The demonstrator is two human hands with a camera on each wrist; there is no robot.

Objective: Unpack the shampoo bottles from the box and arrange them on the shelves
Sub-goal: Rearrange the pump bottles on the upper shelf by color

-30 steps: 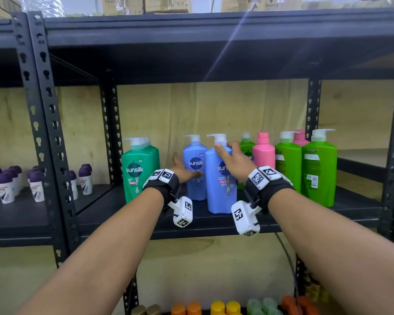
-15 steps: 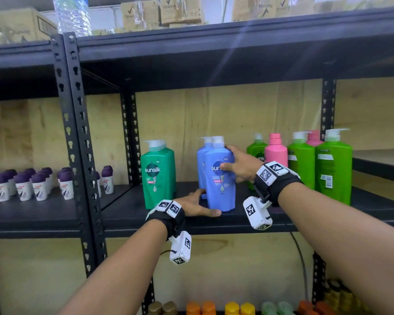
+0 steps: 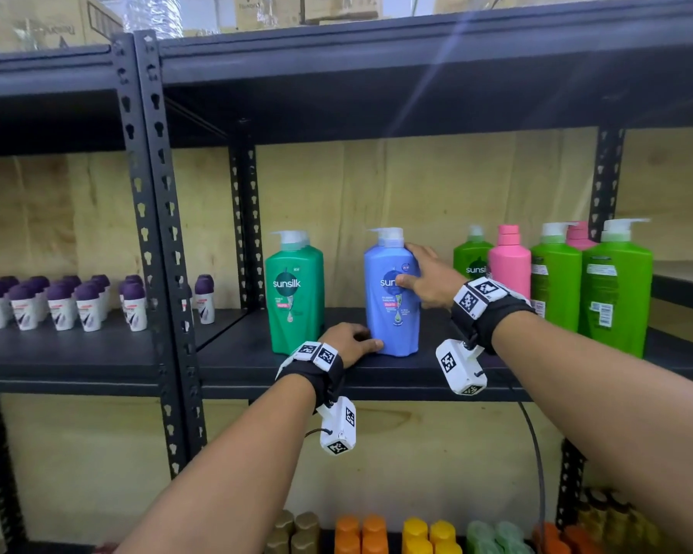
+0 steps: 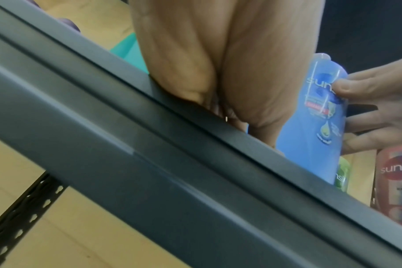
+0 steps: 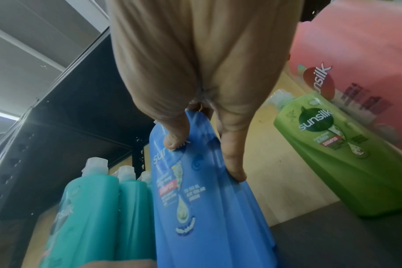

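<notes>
Head view — blue shampoo bottle (image 3: 393, 297) upright on the shelf (image 3: 257, 353); right hand (image 3: 427, 279) grips its upper side, left hand (image 3: 347, 345) — fingers relaxed — touches its base.

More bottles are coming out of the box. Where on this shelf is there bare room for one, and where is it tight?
Bare shelf board lies left of the teal bottle, up to the upright post. A narrower gap separates the blue bottle, held by the right hand, from the light green bottle. The left hand fills the teal-blue gap. The right end is crowded.
</notes>
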